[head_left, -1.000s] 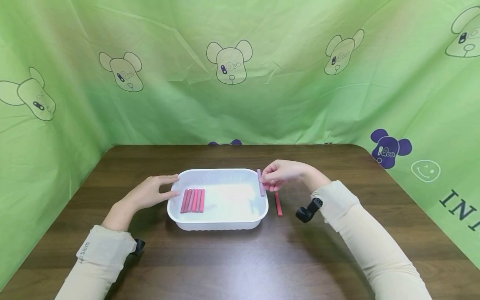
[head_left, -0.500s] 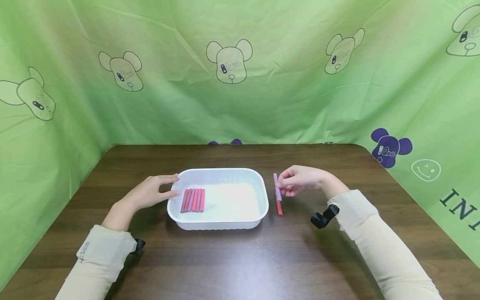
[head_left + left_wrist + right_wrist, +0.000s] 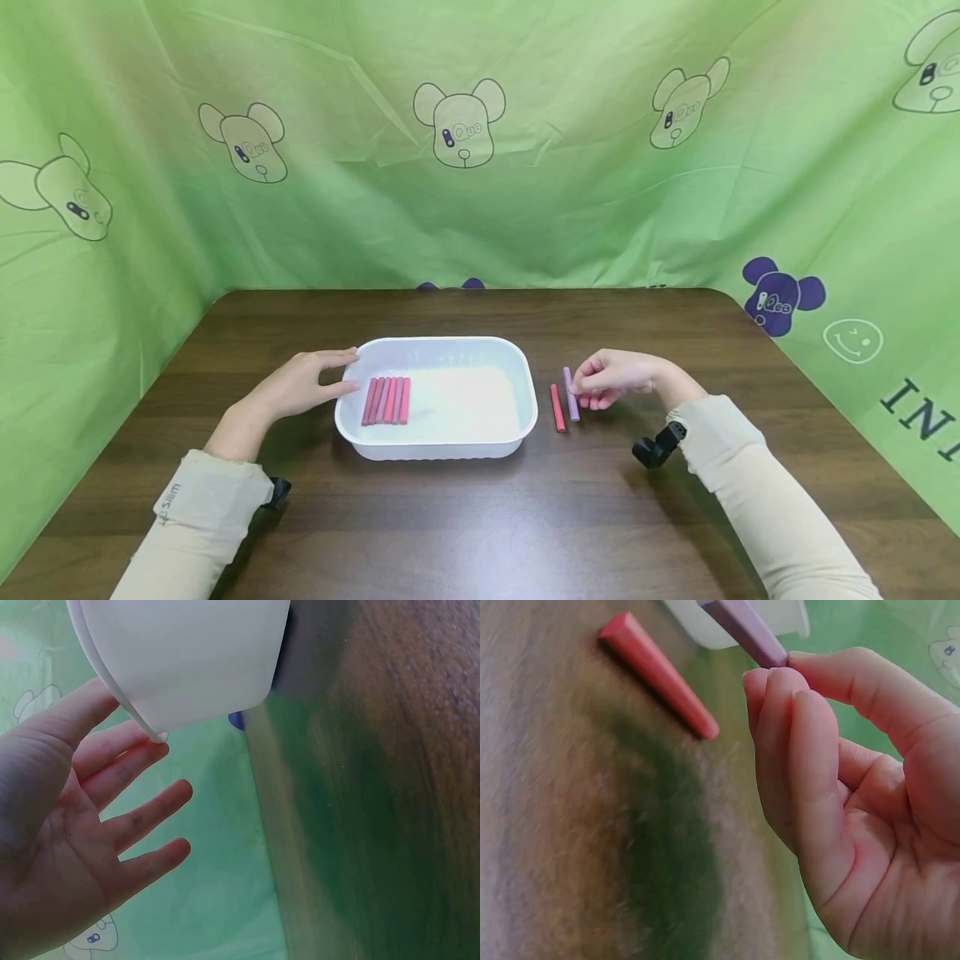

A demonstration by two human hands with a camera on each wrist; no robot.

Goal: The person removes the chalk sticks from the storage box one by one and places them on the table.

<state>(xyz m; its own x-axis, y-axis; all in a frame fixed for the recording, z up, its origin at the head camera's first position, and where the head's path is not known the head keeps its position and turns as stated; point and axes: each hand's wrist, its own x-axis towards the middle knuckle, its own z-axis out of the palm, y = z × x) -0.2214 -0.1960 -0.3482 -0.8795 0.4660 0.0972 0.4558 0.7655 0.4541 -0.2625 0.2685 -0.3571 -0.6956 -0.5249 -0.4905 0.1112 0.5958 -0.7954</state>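
Between thumb and fingertips my right hand (image 3: 618,375) pinches a slim purple stick (image 3: 568,385), also seen at the top of the right wrist view. A red stick (image 3: 557,408) lies on the table just left of it, apart from the purple one. The white tray (image 3: 450,450) stands left of both sticks. Several pink, mauve and red sticks (image 3: 386,402) lie side by side in its left part. My left hand (image 3: 303,385) rests with extended fingers at the tray's left rim, as the left wrist view also shows; thumb and forefinger touch the rim (image 3: 146,729).
The brown wooden table (image 3: 450,525) reaches back to a green curtain (image 3: 337,217) with printed bear heads. Each wrist carries a small black camera, such as the right wrist camera (image 3: 660,444).
My right hand has moved with the purple stick from over the tray's right rim, rightward past the red stick and lower to its right side. The left hand and tray stay put.
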